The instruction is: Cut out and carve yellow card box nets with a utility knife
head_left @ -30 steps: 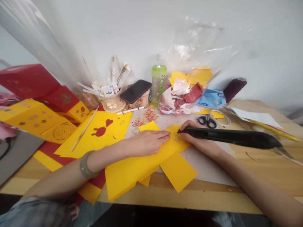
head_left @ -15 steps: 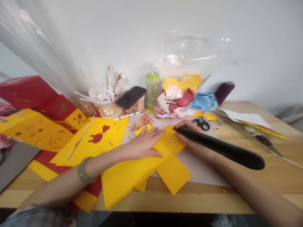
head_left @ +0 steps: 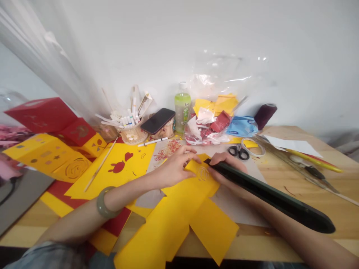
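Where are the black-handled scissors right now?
In the head view, the black-handled scissors lie right of centre, just beyond the right hand, beside the round white tape roll.

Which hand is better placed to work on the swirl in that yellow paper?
Likely the right hand: it holds the black tool, tip near the swirl. The left hand touches the yellow paper.

blurred print on green bottle (head_left: 182, 109), small lettering on blue packet (head_left: 242, 127), neither legible
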{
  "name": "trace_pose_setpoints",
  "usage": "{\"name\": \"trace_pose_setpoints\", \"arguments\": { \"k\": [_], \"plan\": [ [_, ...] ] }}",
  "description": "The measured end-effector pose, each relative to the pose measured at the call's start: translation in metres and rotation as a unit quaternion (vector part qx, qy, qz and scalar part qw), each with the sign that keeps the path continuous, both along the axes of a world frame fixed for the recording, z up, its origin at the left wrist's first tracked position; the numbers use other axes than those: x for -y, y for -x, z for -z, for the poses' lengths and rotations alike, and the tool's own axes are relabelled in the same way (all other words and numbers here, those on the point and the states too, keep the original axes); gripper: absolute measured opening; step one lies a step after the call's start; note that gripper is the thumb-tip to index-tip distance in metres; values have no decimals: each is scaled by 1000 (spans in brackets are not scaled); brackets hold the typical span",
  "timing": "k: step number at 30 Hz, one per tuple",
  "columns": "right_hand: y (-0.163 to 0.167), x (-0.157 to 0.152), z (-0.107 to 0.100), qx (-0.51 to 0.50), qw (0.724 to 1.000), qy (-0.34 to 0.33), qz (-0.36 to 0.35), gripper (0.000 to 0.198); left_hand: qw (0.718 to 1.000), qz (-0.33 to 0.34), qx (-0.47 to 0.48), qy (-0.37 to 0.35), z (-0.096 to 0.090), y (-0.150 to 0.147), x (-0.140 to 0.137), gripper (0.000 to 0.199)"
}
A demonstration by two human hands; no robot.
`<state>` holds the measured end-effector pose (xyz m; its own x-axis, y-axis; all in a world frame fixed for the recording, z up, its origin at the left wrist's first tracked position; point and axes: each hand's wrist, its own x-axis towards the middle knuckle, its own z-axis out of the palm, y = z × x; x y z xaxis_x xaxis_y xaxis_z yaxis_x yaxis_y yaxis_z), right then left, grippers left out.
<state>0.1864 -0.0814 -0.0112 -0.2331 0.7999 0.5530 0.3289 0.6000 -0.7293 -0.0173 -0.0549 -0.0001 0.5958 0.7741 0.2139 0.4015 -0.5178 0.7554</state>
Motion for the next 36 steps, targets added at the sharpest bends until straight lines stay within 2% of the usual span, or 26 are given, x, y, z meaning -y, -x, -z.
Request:
{"name": "trace_pose_setpoints", "arguments": {
  "k": [4, 8, 15, 18, 23, 26, 27, 29, 31, 34, 36],
  "plan": [
    [0, 0, 0, 6, 1000, 1, 4, 9, 999, -15, 15, 39, 7, -1, -3, 20],
    [-2, 2, 2, 11, 999, 33, 3, 5, 994, -25, 51, 91, 11, -3, -4, 4],
    [-2, 0, 4, 18, 999, 26, -11, 8, 983, -84, 98, 133, 12, -5, -2, 6],
    [-3, 0, 5, 28, 999, 3, -18, 13, 976, -115, 135, 127, 8, -4, -4, 9],
    [-6, -1, 5, 36, 999, 4, -32, 12, 970, -171, 168, 42, 1, 4, -13, 9],
    [-7, -2, 6, 45, 998, 30, -10, 7, 969, -212, 123, -23, 1, 11, -21, 8],
    [-7, -3, 7, 50, 998, 41, 3, 6, 969, -221, 93, -58, 1, 13, -23, 13],
    [-9, -6, 10, 56, 996, 57, 34, 7, 966, -225, 11, -125, -2, 16, -22, 33],
    [-11, -10, 13, 44, 995, 60, 66, 9, 965, -188, -100, -155, -9, 16, -16, 47],
    [-15, -15, 16, 15, 994, 65, 84, 12, 953, -71, -255, -148, -22, 12, 2, 46],
    [-15, -16, 15, 4, 994, 84, 69, 12, 941, -7, -307, -141, -25, 7, 17, 50]
  ]
}}
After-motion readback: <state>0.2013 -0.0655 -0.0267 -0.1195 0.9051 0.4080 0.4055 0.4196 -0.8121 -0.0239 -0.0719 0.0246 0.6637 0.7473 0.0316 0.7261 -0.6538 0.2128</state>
